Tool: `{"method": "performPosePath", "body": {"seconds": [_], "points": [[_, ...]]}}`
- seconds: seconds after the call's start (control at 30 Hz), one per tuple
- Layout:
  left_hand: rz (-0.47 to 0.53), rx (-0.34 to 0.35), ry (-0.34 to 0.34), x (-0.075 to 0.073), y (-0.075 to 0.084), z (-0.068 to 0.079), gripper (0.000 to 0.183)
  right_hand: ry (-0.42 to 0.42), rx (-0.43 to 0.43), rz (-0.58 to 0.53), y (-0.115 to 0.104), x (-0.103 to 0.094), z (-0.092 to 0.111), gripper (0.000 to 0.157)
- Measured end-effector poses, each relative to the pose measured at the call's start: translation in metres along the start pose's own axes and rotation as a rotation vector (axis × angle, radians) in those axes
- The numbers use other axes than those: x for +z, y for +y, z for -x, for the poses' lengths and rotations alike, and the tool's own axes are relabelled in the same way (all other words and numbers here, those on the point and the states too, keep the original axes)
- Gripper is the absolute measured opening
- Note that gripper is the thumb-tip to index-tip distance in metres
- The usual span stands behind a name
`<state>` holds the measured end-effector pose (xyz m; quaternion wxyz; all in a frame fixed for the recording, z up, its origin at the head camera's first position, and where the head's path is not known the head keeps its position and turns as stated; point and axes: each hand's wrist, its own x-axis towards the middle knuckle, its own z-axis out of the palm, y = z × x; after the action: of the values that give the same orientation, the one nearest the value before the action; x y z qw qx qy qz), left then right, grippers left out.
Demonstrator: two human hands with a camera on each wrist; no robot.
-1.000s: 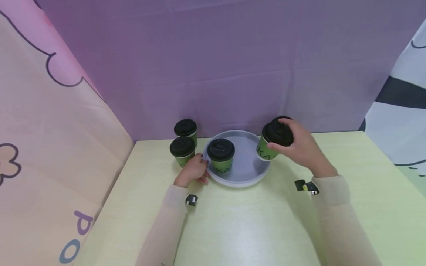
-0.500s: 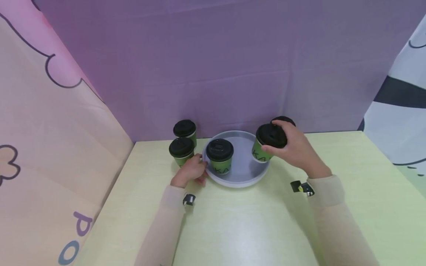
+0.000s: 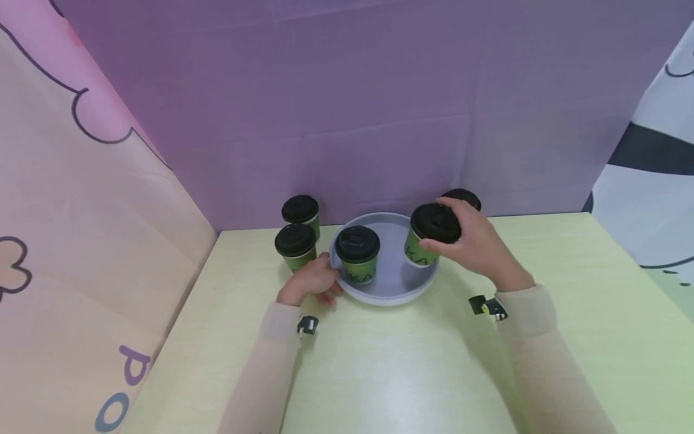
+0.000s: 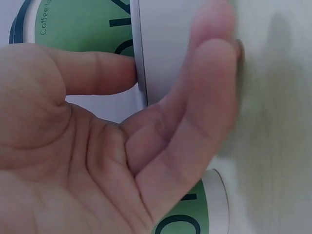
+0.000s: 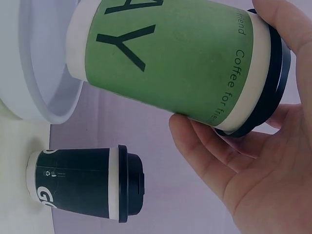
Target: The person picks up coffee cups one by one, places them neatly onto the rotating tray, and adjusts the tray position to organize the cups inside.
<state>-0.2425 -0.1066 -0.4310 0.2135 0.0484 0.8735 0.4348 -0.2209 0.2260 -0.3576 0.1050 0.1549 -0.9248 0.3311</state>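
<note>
My right hand (image 3: 476,244) grips a green paper coffee cup (image 5: 170,58) near its black lid, thumb on one side and fingers on the other. The cup overlaps the right side of a round grey tray (image 3: 393,289) in the head view and tilts slightly. My left hand (image 3: 314,280) holds the tray's left edge; in the left wrist view the thumb (image 4: 105,73) is at the rim and the fingers (image 4: 209,97) lie along the outer wall. Another green lidded coffee cup (image 3: 360,268) stands upright on the tray's left part.
Two lidded cups, a front one (image 3: 296,241) and a back one (image 3: 301,210), stand left of the tray, close to my left hand. A dark green lidded cup (image 5: 73,183) stands behind my right hand. A purple cloth (image 3: 347,120) rises behind the table (image 3: 379,367).
My right hand has carried its coffee cup leftward and slightly down over the tray, uncovering more of the cup behind. The left hand stays at the tray's edge, its fingers shifting slightly.
</note>
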Motion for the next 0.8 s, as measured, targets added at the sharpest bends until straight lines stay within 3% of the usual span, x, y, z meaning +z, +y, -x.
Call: {"method": "performPosePath", "body": {"seconds": [0.8], "points": [[0.056,0.015,0.039,0.0007,0.0000,-0.0035,0.052,-0.051,-0.030,0.016,-0.0089,0.0104,-0.0002,0.093]]}}
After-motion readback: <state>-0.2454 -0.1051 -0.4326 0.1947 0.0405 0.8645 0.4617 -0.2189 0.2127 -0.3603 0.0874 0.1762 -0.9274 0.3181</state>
